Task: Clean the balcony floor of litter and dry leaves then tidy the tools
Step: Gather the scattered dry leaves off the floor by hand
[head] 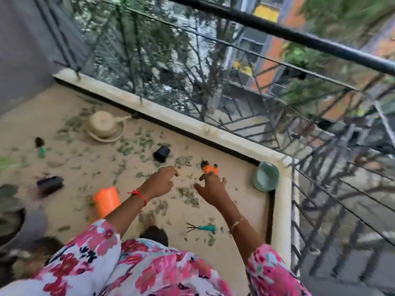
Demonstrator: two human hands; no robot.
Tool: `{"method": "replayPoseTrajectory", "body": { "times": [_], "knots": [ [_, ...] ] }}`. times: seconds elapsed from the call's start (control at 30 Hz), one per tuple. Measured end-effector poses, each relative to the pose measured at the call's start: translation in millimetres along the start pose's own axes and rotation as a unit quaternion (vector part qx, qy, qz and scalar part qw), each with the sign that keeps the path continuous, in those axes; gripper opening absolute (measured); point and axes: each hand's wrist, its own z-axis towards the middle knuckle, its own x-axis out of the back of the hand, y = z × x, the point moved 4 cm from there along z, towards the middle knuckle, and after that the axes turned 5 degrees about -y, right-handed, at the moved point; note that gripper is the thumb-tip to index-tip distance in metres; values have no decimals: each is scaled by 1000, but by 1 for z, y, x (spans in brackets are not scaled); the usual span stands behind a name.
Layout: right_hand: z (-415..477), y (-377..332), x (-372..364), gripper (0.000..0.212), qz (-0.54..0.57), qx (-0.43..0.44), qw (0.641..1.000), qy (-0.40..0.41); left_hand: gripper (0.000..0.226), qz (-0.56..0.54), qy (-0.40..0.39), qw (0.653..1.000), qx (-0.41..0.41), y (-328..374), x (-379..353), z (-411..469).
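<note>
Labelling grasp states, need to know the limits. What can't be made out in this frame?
1. Head view: whether the right hand touches the orange pruners. Its fingertips overlap the handles, and motion blur smears both.
2. Head view: the dark object at far left. It is too blurred to identify.
3. Head view: the pot at lower left. It is cut off by the frame edge.

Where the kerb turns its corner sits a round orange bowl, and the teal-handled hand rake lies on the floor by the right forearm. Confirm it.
Wrong on colour: the head view shows the round bowl in the kerb corner is pale green, not orange. The teal-handled hand rake does lie on the floor by the right forearm.
</note>
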Motion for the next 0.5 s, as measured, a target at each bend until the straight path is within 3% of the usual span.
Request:
{"method": "replayPoseTrajectory", "body": {
  "times": [0.2, 0.37, 0.5],
  "knots": [
    [87, -84, 6, 38, -49, 74, 995, -42, 47, -17, 38, 998, 47, -87, 42, 25],
    [174, -167, 11, 35, -61, 136, 987, -56, 57, 61, 49, 993, 94, -163, 99, 56],
    [232, -236, 12, 36, -74, 179, 977, -92, 62, 27, 62, 989, 132, -226, 154, 61]
  ]
}}
